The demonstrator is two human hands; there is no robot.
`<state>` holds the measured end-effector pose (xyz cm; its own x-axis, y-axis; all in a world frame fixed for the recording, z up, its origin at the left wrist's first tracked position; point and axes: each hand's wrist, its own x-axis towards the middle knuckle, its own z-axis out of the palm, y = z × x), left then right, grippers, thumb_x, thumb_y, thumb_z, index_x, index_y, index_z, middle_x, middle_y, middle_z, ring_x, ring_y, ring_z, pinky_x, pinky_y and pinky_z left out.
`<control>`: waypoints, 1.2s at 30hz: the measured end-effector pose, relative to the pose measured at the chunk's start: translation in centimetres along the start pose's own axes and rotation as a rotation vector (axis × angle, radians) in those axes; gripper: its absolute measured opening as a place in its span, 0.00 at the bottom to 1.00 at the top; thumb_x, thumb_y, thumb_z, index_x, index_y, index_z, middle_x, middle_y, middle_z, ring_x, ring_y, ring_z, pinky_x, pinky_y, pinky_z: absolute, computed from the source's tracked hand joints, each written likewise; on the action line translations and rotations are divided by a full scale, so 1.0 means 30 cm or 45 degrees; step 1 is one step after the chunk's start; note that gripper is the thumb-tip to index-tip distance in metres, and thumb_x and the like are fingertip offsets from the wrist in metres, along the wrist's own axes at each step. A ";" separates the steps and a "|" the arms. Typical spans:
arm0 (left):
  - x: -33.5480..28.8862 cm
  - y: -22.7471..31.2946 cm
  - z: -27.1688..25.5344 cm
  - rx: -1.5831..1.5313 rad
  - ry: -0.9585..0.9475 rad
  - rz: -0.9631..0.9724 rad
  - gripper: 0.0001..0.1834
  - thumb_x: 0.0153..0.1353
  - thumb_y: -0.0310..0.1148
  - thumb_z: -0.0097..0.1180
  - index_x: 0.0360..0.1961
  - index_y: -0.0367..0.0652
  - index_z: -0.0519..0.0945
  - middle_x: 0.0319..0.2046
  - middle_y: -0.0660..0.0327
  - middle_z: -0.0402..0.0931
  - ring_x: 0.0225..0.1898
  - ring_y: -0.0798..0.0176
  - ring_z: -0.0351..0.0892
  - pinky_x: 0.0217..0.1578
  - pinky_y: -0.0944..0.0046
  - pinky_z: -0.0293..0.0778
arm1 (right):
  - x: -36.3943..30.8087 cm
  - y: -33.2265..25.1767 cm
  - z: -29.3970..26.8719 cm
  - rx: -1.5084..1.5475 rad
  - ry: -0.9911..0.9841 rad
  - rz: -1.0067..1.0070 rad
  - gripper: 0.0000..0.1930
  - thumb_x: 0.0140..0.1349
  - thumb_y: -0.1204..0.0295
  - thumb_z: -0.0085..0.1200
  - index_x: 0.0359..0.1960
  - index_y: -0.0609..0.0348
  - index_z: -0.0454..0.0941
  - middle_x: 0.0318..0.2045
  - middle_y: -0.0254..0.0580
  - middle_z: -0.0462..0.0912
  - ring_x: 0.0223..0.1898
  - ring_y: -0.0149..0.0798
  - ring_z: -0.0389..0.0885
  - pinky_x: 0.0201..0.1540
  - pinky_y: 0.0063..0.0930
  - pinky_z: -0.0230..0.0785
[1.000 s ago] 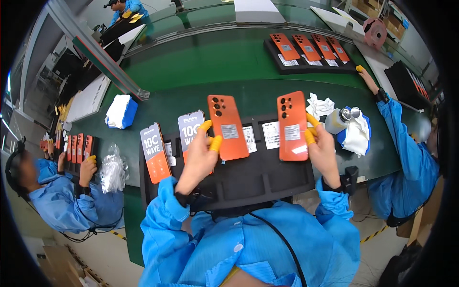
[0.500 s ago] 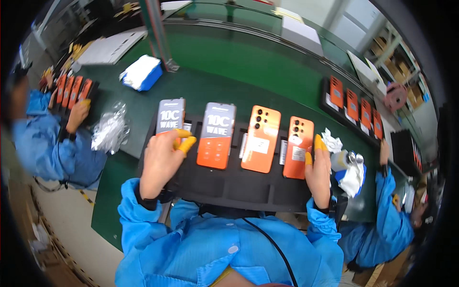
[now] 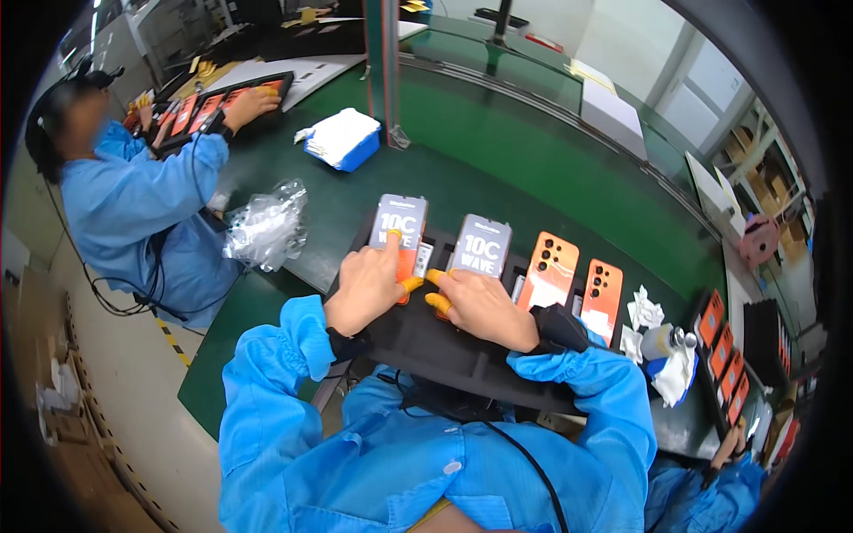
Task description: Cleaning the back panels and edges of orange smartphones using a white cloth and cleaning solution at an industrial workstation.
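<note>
A black tray (image 3: 426,348) lies in front of me with a row of phones. The two left phones, the first phone (image 3: 402,211) and the second phone (image 3: 487,235), have grey-and-orange printed film on top. The third phone (image 3: 553,269) and the fourth phone (image 3: 603,302) lie with orange backs and camera lenses up. My left hand (image 3: 362,286) rests over the first phone, its index finger stretched onto the film and its thumb apart. My right hand (image 3: 487,306) reaches across the second phone's lower half, fingers apart near its left edge. Yellow finger covers are on both hands.
Clear plastic bags (image 3: 267,226) lie left of the tray, with a blue box of white wipes (image 3: 345,142) behind. A bottle (image 3: 659,341) and crumpled wipes (image 3: 644,309) stand at the right. Co-workers handle a left phone tray (image 3: 283,87) and a right phone tray (image 3: 721,355). A post (image 3: 382,71) rises behind.
My right hand has moved left from the fourth phone to the second. My left index finger now lies on the first phone. The view has shifted, and both co-workers' trays have changed place.
</note>
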<state>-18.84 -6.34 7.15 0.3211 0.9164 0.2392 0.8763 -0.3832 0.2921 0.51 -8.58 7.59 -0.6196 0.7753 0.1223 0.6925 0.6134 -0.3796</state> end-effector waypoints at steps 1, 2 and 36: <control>-0.002 -0.001 0.000 -0.005 0.015 -0.013 0.32 0.45 0.45 0.67 0.45 0.35 0.69 0.20 0.48 0.76 0.26 0.44 0.77 0.27 0.50 0.71 | -0.005 0.011 0.002 -0.063 0.034 0.055 0.13 0.59 0.66 0.52 0.42 0.62 0.73 0.28 0.50 0.76 0.32 0.52 0.77 0.34 0.43 0.70; 0.000 -0.003 -0.001 -0.022 -0.015 0.018 0.31 0.45 0.43 0.66 0.45 0.35 0.69 0.20 0.48 0.76 0.26 0.44 0.77 0.28 0.50 0.70 | -0.010 0.018 0.002 -0.125 0.068 0.111 0.12 0.59 0.66 0.52 0.37 0.62 0.75 0.26 0.49 0.76 0.29 0.52 0.78 0.32 0.43 0.70; -0.126 -0.157 -0.021 -0.466 0.316 -0.241 0.23 0.60 0.24 0.46 0.58 0.41 0.67 0.40 0.52 0.65 0.45 0.51 0.65 0.46 0.57 0.59 | -0.030 0.016 -0.074 -0.186 0.118 0.373 0.11 0.57 0.68 0.53 0.32 0.65 0.71 0.24 0.56 0.80 0.28 0.57 0.79 0.30 0.48 0.70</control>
<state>-24.40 -8.08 5.47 0.0337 0.9356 0.3514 0.7126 -0.2690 0.6479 2.23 -8.64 9.33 -0.3549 0.9280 0.1131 0.8858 0.3725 -0.2766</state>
